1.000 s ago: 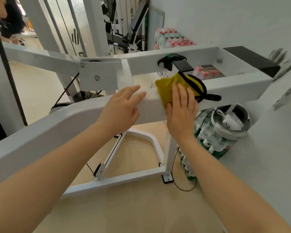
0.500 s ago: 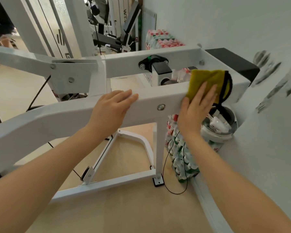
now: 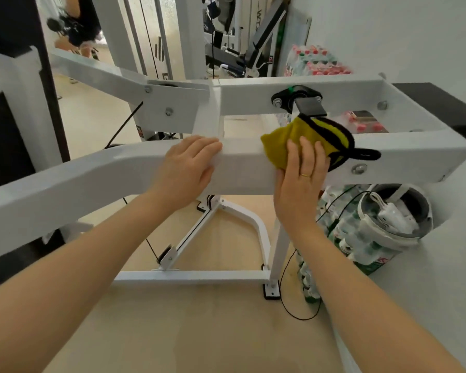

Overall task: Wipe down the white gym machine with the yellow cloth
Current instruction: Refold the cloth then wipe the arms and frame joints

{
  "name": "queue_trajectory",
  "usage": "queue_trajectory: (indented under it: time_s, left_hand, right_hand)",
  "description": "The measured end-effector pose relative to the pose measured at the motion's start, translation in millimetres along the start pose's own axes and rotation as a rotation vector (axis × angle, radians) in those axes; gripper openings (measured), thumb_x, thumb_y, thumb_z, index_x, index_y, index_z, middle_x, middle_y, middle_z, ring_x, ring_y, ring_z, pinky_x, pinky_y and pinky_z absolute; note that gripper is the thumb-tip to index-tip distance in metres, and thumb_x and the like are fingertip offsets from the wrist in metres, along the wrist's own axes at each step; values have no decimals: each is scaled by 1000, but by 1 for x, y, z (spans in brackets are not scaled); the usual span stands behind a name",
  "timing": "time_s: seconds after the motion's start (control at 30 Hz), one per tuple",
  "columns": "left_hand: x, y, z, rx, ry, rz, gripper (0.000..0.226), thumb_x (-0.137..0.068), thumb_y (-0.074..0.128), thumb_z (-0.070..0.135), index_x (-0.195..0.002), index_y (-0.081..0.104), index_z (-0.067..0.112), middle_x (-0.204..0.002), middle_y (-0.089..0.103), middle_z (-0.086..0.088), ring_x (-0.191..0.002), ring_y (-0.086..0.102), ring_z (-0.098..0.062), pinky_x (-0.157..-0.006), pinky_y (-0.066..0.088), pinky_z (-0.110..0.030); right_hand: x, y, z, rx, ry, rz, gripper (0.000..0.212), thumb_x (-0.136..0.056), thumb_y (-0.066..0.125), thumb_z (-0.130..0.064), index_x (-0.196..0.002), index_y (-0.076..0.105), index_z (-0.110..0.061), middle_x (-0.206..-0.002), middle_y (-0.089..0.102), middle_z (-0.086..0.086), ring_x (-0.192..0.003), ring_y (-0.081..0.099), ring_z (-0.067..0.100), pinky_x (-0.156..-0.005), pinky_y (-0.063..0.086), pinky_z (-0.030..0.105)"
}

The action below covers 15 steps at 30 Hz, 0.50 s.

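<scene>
Pressing flat on the yellow cloth [image 3: 304, 141], straight right-hand fingers [image 3: 306, 153] pinned it against the near beam [image 3: 242, 168] of the white gym machine [image 3: 293, 95]; released rather than clenched, thumb tucked low on the beam's front face. Bunched over the beam's top edge, cloth trimmed in black, with a black loop [image 3: 365, 154] trailing along the beam away from the left hand. Beam's long axis running side to side across the view, so unwiped white surface extended both ways from the cloth: toward a bolt [image 3: 359, 169] just past the loop, and back toward the left hand. Clearly the nearer hand to the cloth, the right hand [image 3: 299, 181], already on it. Behind those fingers, palm lying against the beam's front face, wrist bent, forearm reaching up from low in the view. Left hand [image 3: 189, 168] draped over the same beam, near the cloth but apart from it, fingers straight and relaxed across the top, gripping nothing, apparently steadying. Judged mid-wipe, with the next stroke likely to slide along the beam's length. Below the beam on the cloth's side, a white bucket [image 3: 393, 216] among packed bottles.
</scene>
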<state>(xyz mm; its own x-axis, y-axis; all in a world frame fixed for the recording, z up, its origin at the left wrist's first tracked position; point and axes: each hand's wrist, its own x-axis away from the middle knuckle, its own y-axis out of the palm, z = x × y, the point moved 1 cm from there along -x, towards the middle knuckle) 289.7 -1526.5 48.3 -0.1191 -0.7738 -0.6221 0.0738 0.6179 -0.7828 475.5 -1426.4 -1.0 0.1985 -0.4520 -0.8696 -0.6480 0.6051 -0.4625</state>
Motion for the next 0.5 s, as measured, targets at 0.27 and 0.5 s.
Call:
queue_trajectory:
  time_s: [0.27,0.5]
  left_hand:
    - [49,-28,-32,-130,-151,4,49,-78,45,11,-125,49,-1,-125,57,-18,-122,37,-26,-105,24,-36]
    - [123,-76,-81,-295,-393,-33,44,-85,45,22,-123,53,1,-124,58,-16,-117,49,-34,-100,35,-47]
  right_hand:
    - [22,28,-122,-112,-157,-192,59,-91,43,-20,-144,20,-9,-152,18,12,-141,12,30,-116,-2,40]
    - [37,48,-213,-163,-346,-257,60,-89,46,-16,-144,22,-9,-151,31,12,-140,16,28,-116,2,39]
